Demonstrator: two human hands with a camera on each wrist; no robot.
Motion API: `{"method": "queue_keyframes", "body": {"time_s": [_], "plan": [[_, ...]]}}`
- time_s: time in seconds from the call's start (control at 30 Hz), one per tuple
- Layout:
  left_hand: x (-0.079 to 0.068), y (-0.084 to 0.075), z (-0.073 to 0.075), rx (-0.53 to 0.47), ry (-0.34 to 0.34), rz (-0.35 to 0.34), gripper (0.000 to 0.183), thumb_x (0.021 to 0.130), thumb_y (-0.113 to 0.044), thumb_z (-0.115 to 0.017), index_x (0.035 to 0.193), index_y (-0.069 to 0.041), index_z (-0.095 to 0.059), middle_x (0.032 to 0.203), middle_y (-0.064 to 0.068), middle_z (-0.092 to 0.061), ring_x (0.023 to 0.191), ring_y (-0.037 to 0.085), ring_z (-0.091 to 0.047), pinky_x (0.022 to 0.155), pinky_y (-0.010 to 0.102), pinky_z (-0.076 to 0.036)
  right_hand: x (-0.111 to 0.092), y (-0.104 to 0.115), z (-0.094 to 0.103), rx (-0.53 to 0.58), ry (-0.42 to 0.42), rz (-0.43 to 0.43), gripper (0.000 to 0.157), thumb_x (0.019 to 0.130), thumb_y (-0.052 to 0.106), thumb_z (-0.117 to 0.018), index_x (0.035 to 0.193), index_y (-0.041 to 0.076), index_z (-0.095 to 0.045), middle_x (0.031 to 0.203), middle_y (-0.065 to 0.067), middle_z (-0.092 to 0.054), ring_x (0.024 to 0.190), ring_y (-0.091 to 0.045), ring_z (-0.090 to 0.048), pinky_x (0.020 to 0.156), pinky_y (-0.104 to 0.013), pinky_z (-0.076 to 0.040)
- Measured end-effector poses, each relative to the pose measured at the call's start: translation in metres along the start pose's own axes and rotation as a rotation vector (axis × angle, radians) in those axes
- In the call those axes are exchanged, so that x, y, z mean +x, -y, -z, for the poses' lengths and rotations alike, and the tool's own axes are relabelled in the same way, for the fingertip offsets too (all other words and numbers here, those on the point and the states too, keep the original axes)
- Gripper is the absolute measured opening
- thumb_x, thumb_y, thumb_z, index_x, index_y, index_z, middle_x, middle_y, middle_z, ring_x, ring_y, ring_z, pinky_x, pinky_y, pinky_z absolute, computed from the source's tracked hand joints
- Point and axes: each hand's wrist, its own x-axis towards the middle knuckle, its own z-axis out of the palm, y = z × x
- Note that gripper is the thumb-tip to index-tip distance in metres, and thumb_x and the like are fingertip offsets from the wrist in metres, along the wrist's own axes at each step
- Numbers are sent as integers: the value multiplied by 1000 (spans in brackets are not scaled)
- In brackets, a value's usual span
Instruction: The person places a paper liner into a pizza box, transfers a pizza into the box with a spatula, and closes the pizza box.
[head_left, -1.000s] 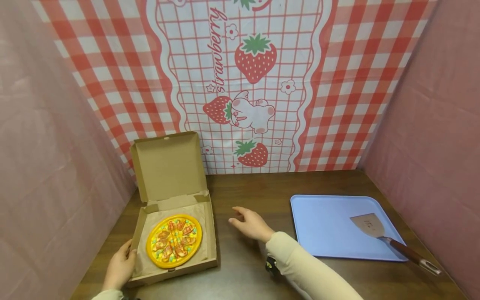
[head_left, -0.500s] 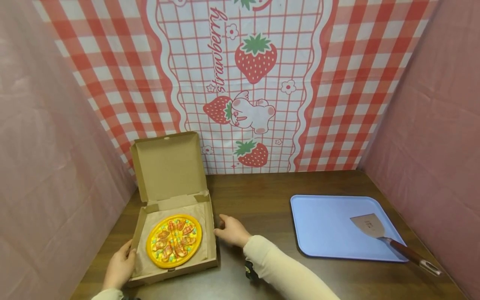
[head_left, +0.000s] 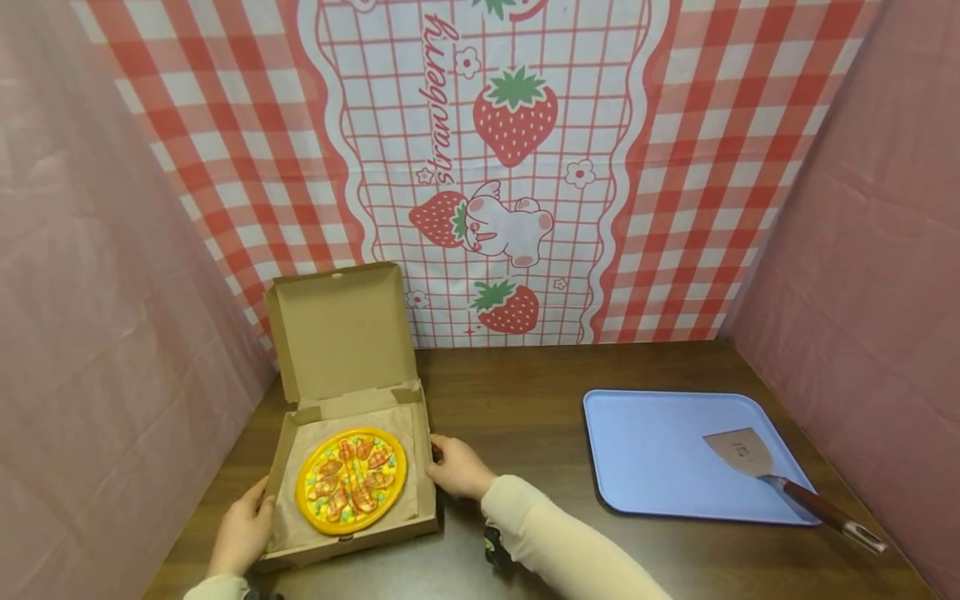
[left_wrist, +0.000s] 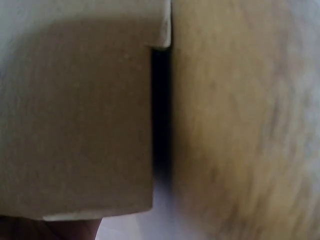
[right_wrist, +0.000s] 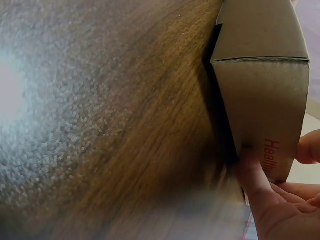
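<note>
Pizza with a yellow rim lay on brown paper inside a cardboard box, and the lid stood up at the back. My left hand gripped the box's left wall near the front. My right hand was on the other side, fingers pinching the right wall. Across the bench, a flat spatula lay on a blue tray, its handle poking over the edge.
</note>
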Motion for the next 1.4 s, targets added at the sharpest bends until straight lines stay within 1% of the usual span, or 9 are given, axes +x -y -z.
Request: {"method": "queue_keyframes", "body": {"time_s": [0.2,0.33,0.53,0.77,1.03,1.23,1.4], "plan": [[1,-3,0,9,26,-1,49,100,-9,-40,142,14,-35,135,39,-45,122,55,-48,103,65,-38,-2,-3,2,1,1,26,50,78,-5,-56,128,-13,-54,110,-23,-69,101,-29,-67,86,-32,-56],[2,-5,-3,-3,27,-22,48,100,-8,-41,141,15,-36,134,39,-47,122,54,-50,103,65,-39,-5,-7,5,13,1,35,49,79,-5,-56,128,-13,-54,111,-24,-69,100,-28,-67,85,-31,-55],[3,-11,-9,-13,29,-44,47,100,-8,-42,141,14,-37,136,37,-46,123,54,-49,104,64,-39,-13,-14,13,53,-2,9,54,79,-6,-55,131,-18,-49,116,-29,-65,99,-31,-67,82,-36,-58],[4,-18,-16,-13,38,-80,46,99,-6,-45,140,15,-40,136,37,-47,122,52,-51,103,63,-40,-21,-21,21,64,-19,10,55,78,-7,-54,131,-19,-47,117,-31,-64,101,-34,-67,84,-44,-58],[6,-29,-26,-26,65,-102,46,98,-7,-48,139,14,-41,133,36,-51,121,49,-54,102,59,-44,-32,-30,34,94,-13,9,56,79,-7,-53,132,-22,-44,119,-35,-61,99,-38,-67,82,-44,-59],[8,-41,-33,-39,77,-127,46,98,-6,-50,138,15,-43,133,36,-51,122,48,-55,103,57,-45,-39,-40,43,83,-35,-7,57,79,-7,-53,133,-20,-44,121,-35,-60,96,-35,-68,80,-40,-59],[10,-48,-39,-46,85,-155,46,97,-5,-52,138,14,-43,131,35,-54,120,47,-56,101,57,-46,-46,-45,51,93,-54,-8,58,78,-7,-54,132,-22,-42,121,-38,-58,94,-37,-68,79,-41,-60]]}}
